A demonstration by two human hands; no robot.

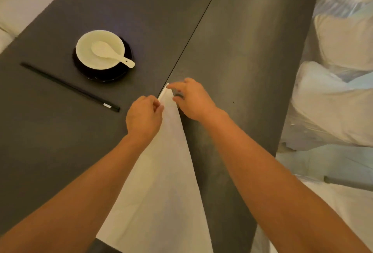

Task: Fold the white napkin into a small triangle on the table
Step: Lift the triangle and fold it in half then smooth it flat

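Observation:
The white napkin (161, 176) lies on the dark table (232, 54) as a long triangle, its narrow tip pointing away from me along the table's seam. My left hand (144, 117) pinches the napkin's left edge just below the tip. At the tip itself my right hand (191, 99) has its forefinger and thumb on the cloth, fingers curled. The napkin's wide end runs toward me between my forearms, which cover part of it.
A white bowl (88, 54) with a white spoon (113, 53) sits on a black saucer (121, 71) at the left. Black chopsticks (70, 87) lie in front of it. White bundles wrapped in plastic (339, 91) are piled beyond the table's right edge.

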